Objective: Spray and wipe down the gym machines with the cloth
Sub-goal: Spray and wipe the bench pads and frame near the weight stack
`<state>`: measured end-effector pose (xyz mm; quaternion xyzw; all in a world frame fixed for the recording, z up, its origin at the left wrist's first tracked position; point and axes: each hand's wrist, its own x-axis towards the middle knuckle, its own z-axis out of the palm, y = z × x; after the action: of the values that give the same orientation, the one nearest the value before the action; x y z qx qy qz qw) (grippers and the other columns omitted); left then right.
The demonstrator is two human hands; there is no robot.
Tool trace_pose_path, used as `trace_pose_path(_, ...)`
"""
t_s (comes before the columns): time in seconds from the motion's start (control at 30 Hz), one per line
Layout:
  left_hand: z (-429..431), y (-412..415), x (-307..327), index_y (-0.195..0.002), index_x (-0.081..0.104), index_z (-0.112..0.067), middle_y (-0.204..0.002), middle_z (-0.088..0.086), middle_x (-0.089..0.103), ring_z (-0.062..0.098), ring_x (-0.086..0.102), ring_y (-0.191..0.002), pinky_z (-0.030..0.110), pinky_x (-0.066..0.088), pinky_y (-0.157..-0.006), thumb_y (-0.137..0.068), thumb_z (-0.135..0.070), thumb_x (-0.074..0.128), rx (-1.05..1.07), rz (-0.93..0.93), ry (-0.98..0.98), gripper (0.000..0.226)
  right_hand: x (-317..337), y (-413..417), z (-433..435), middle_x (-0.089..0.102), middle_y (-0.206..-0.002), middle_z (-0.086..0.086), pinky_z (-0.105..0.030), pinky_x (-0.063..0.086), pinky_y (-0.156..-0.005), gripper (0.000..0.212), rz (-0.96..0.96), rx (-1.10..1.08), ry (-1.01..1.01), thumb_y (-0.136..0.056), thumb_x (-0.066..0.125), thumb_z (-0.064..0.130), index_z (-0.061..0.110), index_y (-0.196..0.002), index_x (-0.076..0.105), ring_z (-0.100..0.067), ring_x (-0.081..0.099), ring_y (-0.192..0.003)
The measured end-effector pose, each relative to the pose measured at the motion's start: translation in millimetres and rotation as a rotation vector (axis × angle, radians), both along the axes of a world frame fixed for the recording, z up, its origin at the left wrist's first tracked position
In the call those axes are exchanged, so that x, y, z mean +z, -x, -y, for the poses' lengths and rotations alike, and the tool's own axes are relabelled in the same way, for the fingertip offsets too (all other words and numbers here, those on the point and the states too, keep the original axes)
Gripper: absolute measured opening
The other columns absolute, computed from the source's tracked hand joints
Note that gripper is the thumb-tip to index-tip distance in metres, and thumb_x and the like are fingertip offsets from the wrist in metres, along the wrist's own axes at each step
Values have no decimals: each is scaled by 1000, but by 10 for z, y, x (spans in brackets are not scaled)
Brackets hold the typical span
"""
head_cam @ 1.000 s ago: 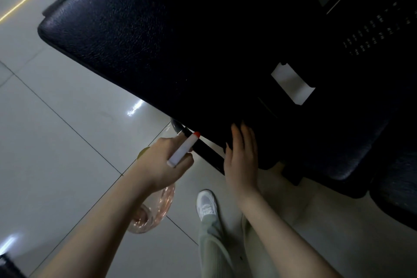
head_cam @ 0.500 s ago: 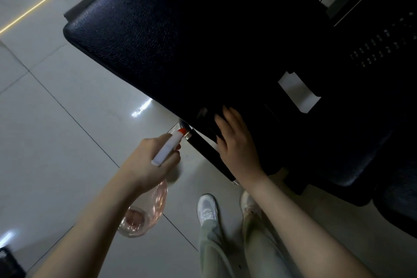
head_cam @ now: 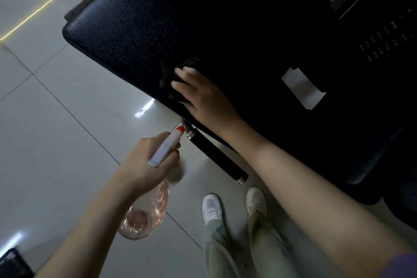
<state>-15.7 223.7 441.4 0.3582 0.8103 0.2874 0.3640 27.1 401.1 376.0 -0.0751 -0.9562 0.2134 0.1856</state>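
Observation:
A black padded bench (head_cam: 144, 18) of a gym machine fills the upper middle of the view. My right hand (head_cam: 203, 95) lies on its near edge, fingers fairly straight, pressing a dark cloth (head_cam: 178, 79) against the pad; most of the cloth is hidden under the hand and blends with the pad. My left hand (head_cam: 146, 162) grips the neck of a clear pinkish spray bottle (head_cam: 144, 214) with a white head and red nozzle, held below the bench edge, nozzle pointing toward the pad.
A black foam-covered bar (head_cam: 216, 158) juts out under the bench between my hands. My feet in white shoes (head_cam: 212, 207) stand on the pale tiled floor (head_cam: 45, 119). More dark machine parts and a weight stack (head_cam: 383, 40) fill the right side.
My right hand has slid from the bench's lower edge up and left onto the pad, with the cloth under it. My left hand and the bottle have stayed roughly in place below the edge.

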Motion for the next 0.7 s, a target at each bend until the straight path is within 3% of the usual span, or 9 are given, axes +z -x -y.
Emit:
trace_pose_path(0.07,-30,20,14,-75,56,-20,-67,3,59,19,55,-59,44,46,-58,-74,-52,40,-16,4,-4,36,-36,-174,-241,58,-124,-22,-47,44,-98,36,35,-33,-20,-77,54,7,-1,-110,64,-41,53,-118)
trace_pose_path(0.17,-75,47,34,-76,55,-18,-66,4,57,22,54,-59,45,45,-57,-74,-48,41,-45,-6,-18,33,-73,-321,-680,56,-127,-22,-44,43,-100,37,15,-254,13,-85,46,16,-1,-113,63,-39,52,-120)
trace_pose_path(0.27,-130,82,64,-77,56,-15,-66,6,58,19,54,-57,43,44,-55,-73,-49,40,-46,1,-43,38,-63,-321,-936,46,-137,-20,-39,37,-105,36,46,-545,203,-95,46,18,1,-125,55,-34,42,-129)
trace_pose_path(0.37,-203,105,93,-79,57,-10,-70,10,59,25,56,-60,46,45,-57,-74,-51,38,-71,4,-84,46,-56,-152,-683,47,-134,-21,-45,44,-99,35,-24,-740,285,-94,50,17,1,-124,56,-35,45,-126)
trace_pose_path(0.57,-372,179,199,-78,58,-10,-71,10,62,24,58,-62,44,46,-62,-75,-52,40,-100,28,-113,46,-211,-695,-160,57,-125,-16,-40,43,-101,34,47,-294,15,-89,50,26,8,-116,58,-30,45,-123)
trace_pose_path(0.7,-520,290,337,-81,60,-13,-75,7,62,22,59,-64,45,48,-61,-76,-53,38,-170,35,-117,46,-289,-818,-273,56,-127,-15,-37,39,-104,33,15,-310,22,-88,53,24,5,-114,61,-28,43,-125)
